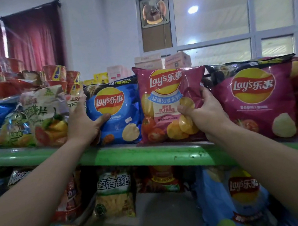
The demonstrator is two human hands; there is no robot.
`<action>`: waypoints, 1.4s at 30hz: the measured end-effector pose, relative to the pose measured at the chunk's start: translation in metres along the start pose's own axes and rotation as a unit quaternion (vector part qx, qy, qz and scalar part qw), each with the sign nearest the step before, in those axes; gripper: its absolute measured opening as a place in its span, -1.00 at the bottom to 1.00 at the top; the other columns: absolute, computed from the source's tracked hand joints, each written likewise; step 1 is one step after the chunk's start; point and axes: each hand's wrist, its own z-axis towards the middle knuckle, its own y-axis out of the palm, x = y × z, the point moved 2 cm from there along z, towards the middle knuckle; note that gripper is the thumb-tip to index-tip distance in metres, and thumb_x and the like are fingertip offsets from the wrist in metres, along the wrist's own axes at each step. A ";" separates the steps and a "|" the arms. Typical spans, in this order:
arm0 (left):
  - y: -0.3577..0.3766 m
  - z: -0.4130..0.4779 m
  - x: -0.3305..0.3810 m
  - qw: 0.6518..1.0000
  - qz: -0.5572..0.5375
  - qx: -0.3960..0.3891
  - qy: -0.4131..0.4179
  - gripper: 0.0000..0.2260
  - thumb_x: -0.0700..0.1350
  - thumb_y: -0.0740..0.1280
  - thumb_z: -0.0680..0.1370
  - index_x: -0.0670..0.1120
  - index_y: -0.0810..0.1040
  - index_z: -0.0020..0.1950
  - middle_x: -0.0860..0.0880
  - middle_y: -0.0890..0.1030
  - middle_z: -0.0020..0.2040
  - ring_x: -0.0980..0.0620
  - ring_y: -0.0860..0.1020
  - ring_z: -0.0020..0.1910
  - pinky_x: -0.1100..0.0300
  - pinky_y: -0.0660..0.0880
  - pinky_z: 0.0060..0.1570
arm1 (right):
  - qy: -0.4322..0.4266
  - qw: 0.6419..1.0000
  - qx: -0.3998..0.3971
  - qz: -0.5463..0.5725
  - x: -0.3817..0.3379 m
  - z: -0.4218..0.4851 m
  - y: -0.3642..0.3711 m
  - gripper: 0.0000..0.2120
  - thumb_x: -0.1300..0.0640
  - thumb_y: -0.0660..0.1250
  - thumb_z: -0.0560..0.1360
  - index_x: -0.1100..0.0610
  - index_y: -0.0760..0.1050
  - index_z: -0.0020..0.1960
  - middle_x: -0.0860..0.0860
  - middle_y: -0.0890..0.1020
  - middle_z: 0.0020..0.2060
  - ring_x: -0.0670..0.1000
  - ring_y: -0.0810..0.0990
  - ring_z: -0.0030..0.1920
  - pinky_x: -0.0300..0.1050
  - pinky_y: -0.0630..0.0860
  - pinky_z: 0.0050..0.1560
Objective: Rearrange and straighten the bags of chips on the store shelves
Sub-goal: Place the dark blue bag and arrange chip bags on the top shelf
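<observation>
**Now: two Lay's bags being squared up on the top shelf**

Evidently the straightening step is being carried out on the green top shelf. The blue Lay's bag is being gripped by the left hand — its thumb is pressed on the bag's front, while the fingers are tucked behind the bag's left edge, between it and the pale bag beside it. The tall pink Lay's bag is being pinched at its right side by the right hand, the film being crumpled under closed fingers. Both bags are standing upright at the shelf's front lip, touching each other; the pink one is overlapping the dark-topped magenta bag on its right.

Next, by judgement, the pink bag is needing to be nudged clear of its neighbour and set square — gently, since the film is already being creased.
</observation>
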 end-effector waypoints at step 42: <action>0.233 -0.192 0.435 0.851 -0.323 -0.415 0.021 -0.18 -0.06 0.48 0.44 0.10 0.07 0.57 -0.06 0.46 0.28 0.00 0.57 0.09 0.19 0.63 -0.11 | -0.076 0.958 0.260 -0.098 -0.053 -0.081 -0.444 -0.50 0.01 0.59 0.25 -0.22 0.56 0.14 -0.17 0.72 -0.05 -0.08 0.70 -0.04 0.02 0.66 -0.11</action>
